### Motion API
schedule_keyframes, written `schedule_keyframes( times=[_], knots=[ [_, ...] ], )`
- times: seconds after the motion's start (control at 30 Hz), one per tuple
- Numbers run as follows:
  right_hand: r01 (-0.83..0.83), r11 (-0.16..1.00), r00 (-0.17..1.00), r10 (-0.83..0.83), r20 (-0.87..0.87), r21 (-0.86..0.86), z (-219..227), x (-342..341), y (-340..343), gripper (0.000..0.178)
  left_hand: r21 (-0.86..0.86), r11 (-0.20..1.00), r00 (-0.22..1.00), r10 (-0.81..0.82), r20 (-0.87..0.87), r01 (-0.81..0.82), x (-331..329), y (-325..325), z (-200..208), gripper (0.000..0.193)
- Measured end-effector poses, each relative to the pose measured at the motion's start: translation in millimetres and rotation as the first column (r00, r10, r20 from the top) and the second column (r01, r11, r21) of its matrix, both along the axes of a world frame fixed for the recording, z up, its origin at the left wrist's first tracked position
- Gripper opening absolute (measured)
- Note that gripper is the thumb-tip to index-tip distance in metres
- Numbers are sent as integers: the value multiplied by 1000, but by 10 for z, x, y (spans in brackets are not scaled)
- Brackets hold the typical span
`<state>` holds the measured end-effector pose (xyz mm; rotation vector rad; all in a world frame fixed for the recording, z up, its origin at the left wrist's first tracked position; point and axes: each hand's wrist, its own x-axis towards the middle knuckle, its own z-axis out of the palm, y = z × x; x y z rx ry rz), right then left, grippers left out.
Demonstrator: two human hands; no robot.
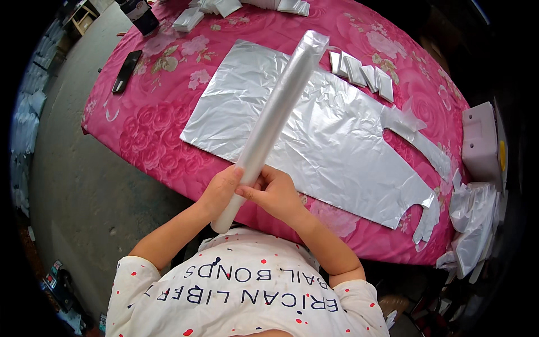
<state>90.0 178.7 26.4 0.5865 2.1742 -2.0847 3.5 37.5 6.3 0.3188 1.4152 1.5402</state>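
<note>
A long, flat-folded strip of translucent white plastic film (273,121) slants up and away from my body, over the table's near edge. My left hand (220,191) is closed on its left edge near the lower end. From the right side my right hand (274,194) grips the same strip, thumb on top and fingers curled behind, partly hidden. The strip's far end lies across a flat, shiny silvery-white plastic apron (342,146). The apron is spread out, with its strap loops toward the right; whether it is one sheet or several I cannot tell.
A pink flowered cloth (157,123) covers the table. Small folded white packets (362,73) lie beyond the apron, with more at the far edge. A black phone (127,71) and dark container (138,16) are at left. At right are a white box (480,137) and crumpled plastic (474,216).
</note>
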Motion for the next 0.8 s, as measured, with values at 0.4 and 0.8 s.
schedule_keyframes(
  times=[0.4,0.8],
  knots=[
    [442,875,896,-440,53,-199,-353,143,1265,50,-582,756,934,-357,15,299,22,-694,141,31],
    [14,997,981,1,195,-77,-253,-102,1382,21,-542,752,904,-426,34,375,52,-836,35,37]
  ],
)
